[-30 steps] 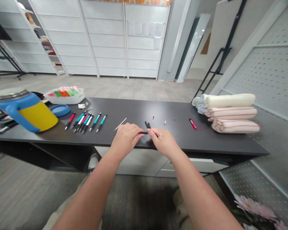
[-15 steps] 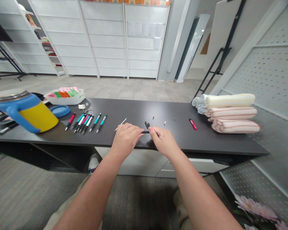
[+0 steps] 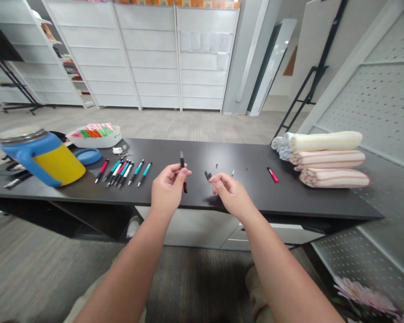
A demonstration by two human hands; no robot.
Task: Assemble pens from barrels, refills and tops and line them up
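Note:
My left hand [image 3: 168,186] is closed around a black pen [image 3: 182,160] held nearly upright, its silvery tip pointing up. Below the fingers a dark end with a little red shows; the middle is hidden by my fingers. My right hand [image 3: 230,193] is apart from it, thumb and fingertips pinched together; whatever is between them is too small to make out. Short black pen parts [image 3: 207,175] lie on the desk just beside my right fingertips. Small pen pieces [image 3: 217,165] lie beyond, and a red pen barrel [image 3: 272,175] rests farther right.
On the dark desk [image 3: 168,146], several pens [image 3: 119,172] lie left of my hands. Farther left stand a blue and yellow mug [image 3: 55,161], a blue lid [image 3: 88,156] and a white basket [image 3: 103,141] of colourful packets. Rolled towels [image 3: 330,159] are stacked at the right end.
My hands have moved apart. The black piece that lay level between them has given way to a pen upright in my left hand. The thin refill beside my left hand no longer shows.

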